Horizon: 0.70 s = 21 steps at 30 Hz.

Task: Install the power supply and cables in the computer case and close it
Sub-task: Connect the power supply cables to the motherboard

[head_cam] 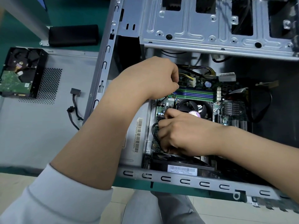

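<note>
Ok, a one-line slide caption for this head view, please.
Both hands work inside the open computer case: left hand at the motherboard's top edge, right hand on a black cable beside the CPU fan.

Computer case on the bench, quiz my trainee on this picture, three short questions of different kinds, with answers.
1. True or false: the hard drive is mounted inside the computer case.
2. Which part lies nearest the right hand? A) round black fan B) hard drive C) black pad
3. Fill in: the loose black cable with flat plugs lies on the grey ____ panel left of the case.

Key: 1 false, it sits outside on the panel. 2 A. 3 side.
</note>
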Each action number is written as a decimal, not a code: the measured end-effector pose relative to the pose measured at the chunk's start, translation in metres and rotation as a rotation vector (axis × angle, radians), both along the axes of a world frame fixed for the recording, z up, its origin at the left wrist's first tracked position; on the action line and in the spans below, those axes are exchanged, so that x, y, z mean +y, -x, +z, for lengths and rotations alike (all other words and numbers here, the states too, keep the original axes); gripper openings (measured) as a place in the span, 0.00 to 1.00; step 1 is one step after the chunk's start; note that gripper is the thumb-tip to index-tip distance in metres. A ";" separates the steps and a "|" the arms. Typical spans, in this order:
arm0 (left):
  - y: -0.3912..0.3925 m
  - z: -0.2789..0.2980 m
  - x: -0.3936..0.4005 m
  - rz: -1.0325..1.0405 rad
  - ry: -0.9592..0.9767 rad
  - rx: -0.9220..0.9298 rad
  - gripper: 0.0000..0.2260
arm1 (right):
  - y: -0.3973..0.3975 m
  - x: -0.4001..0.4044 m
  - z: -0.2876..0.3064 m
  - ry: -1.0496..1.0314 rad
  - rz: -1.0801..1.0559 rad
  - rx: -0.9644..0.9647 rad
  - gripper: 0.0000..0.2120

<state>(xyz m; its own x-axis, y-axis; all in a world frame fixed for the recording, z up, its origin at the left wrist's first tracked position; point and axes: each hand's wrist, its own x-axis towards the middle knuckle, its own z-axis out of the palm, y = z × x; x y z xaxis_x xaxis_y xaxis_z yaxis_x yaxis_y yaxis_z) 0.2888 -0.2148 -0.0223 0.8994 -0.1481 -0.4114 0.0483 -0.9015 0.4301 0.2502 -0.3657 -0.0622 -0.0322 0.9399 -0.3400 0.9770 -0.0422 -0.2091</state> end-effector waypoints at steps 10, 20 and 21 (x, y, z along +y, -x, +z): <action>0.000 0.001 -0.001 -0.002 -0.003 0.010 0.05 | 0.001 0.001 0.001 0.001 0.043 -0.041 0.07; 0.000 0.001 -0.001 -0.007 -0.016 0.004 0.05 | 0.002 0.004 0.000 -0.007 -0.001 0.024 0.04; 0.000 0.001 -0.001 -0.007 -0.014 0.004 0.05 | 0.002 0.003 -0.001 -0.015 -0.002 0.019 0.05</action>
<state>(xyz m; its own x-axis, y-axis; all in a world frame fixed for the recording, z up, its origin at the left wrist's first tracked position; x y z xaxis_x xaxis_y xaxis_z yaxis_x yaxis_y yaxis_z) 0.2888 -0.2162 -0.0217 0.8965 -0.1482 -0.4175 0.0441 -0.9079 0.4170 0.2481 -0.3625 -0.0635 -0.0367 0.9451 -0.3248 0.9727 -0.0408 -0.2286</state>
